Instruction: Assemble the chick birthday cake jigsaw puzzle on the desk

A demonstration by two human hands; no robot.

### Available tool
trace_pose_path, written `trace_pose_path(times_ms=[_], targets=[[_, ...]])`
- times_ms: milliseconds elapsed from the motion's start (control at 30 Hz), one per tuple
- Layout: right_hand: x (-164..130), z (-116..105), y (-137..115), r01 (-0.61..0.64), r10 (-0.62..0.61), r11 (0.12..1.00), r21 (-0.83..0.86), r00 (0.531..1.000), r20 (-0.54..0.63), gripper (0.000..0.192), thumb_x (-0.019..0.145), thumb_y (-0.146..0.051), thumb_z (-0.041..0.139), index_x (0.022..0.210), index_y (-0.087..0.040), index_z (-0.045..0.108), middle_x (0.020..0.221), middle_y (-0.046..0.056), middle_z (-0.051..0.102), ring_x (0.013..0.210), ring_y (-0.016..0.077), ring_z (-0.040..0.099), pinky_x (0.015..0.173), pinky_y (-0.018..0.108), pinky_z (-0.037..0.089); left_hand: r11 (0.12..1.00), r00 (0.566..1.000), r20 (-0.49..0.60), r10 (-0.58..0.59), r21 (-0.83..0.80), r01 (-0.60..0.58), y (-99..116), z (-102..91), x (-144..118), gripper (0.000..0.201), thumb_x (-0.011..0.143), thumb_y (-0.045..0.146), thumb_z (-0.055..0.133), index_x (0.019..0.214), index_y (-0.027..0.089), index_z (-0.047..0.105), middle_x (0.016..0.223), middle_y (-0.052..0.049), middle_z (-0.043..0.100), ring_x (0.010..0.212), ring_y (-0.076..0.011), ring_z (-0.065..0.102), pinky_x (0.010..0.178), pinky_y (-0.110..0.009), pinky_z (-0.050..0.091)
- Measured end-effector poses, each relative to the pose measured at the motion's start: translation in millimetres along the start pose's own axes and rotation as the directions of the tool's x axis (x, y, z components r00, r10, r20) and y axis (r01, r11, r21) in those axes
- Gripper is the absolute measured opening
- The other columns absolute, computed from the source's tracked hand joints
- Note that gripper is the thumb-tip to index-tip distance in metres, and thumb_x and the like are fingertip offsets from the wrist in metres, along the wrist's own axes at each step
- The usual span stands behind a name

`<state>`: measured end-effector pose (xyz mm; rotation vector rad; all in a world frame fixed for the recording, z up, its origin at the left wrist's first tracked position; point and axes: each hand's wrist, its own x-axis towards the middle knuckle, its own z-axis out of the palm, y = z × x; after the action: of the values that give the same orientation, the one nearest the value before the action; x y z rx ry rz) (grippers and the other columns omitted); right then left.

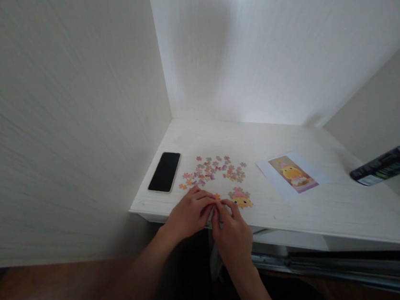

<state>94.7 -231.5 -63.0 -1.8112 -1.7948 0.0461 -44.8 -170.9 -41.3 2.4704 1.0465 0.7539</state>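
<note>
My left hand (191,212) and my right hand (233,230) meet at the front edge of the white table. Their fingertips pinch together around a small orange puzzle piece (217,196), partly hidden by the fingers. Just right of it lies a joined part of the jigsaw puzzle (240,197), showing a yellow face with black eyes and a pink top. Beyond my hands, many loose puzzle pieces (209,169) in pink, orange, purple and brown are scattered in a rough arc.
A black-screened phone (165,172) lies at the left. A printed picture (294,174) of a yellow figure rests on white paper to the right. Farther right stands a dark can (389,165). White panels (246,48) rise behind and at both sides.
</note>
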Motion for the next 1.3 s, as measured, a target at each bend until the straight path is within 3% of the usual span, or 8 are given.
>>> trace_pose_path(times_ms=[333,633,1067,1200,1300], targets=[[-2,2,1,0.025,-0.025,0.999,-0.032,1.0,0.002,0.032,0.094,-0.026,0.047,0.121,-0.023,0.063,0.126,0.008,0.059,0.091,0.0191,0.065,0.059,0.025,0.047,1.0,1.0,0.003,-0.017,-0.01,0.017,4,-2.6,1,0.02,0.091,0.017,0.049,0.104,0.021,0.064,0.105,-0.004,0.066,0.102,-0.0182,0.055,0.101,-0.04,0.041],[-3,2,0,0.03,-0.03,1.0,0.002,0.999,0.03,0.031,0.096,-0.024,0.044,0.122,-0.02,0.061,0.128,0.009,0.059,0.097,0.0214,0.063,0.066,0.027,0.048,0.999,0.998,0.066,0.001,0.04,-0.004,8,-3.6,1,0.038,0.089,0.012,0.047,0.125,0.024,0.054,0.128,-0.003,0.059,0.11,-0.0202,0.052,0.102,-0.043,0.039],[-9,9,2,0.061,-0.06,0.998,0.023,0.997,-0.04,0.037,0.094,-0.022,0.043,0.128,-0.018,0.057,0.128,0.013,0.058,0.108,0.0247,0.059,0.082,0.034,0.051,0.999,0.999,0.039,0.003,0.051,-0.005,10,-1.9,0,0.033,0.091,0.015,0.046,0.12,0.024,0.057,0.126,-0.003,0.062,0.11,-0.0171,0.055,0.105,-0.042,0.039],[-15,7,2,0.099,-0.083,0.985,0.139,0.99,-0.117,0.037,0.094,-0.023,0.047,0.129,-0.016,0.055,0.133,0.016,0.052,0.111,0.0259,0.056,0.087,0.038,0.051,0.992,0.992,-0.101,-0.075,0.095,0.085,1,-3.8,0,0.031,0.089,0.018,0.05,0.119,0.023,0.058,0.118,-0.003,0.065,0.109,-0.0166,0.057,0.102,-0.037,0.044],[-36,8,14,0.149,-0.079,0.945,0.292,0.968,-0.24,0.032,0.093,-0.022,0.051,0.125,-0.017,0.056,0.138,0.019,0.043,0.088,0.018,0.061,0.076,0.033,0.054,0.963,0.956,-0.232,-0.179,0.159,0.219,-15,-15.9,7,0.029,0.088,0.02,0.052,0.116,0.019,0.058,0.109,-0.007,0.066,0.098,-0.019,0.06,0.091,-0.037,0.05]])
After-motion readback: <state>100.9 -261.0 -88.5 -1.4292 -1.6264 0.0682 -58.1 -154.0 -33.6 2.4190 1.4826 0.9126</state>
